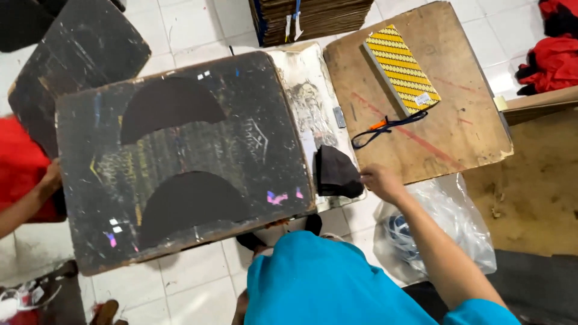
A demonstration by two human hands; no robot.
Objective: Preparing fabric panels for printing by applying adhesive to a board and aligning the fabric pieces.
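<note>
A large black-coated board [241,144] lies tilted in front of me, and my left hand [51,177] grips its left edge. Two dark half-round pieces lie flat on it, one near the top [171,105] and one lower down [189,201]. My right hand [379,180] reaches to the board's right side. Its fingers pinch the edge of a small stack of dark cut pieces [334,171], which rests on a stained white sheet [307,90]. My teal shirt [319,283] fills the bottom of the view.
To the right lies a wooden board [457,120] bearing a yellow patterned box [400,69] and a dark cord [385,126]. A clear plastic bag [457,222] sits by my right arm. Stacked cardboard [313,18], red cloth [557,54] and another black board [72,60] surround the spot.
</note>
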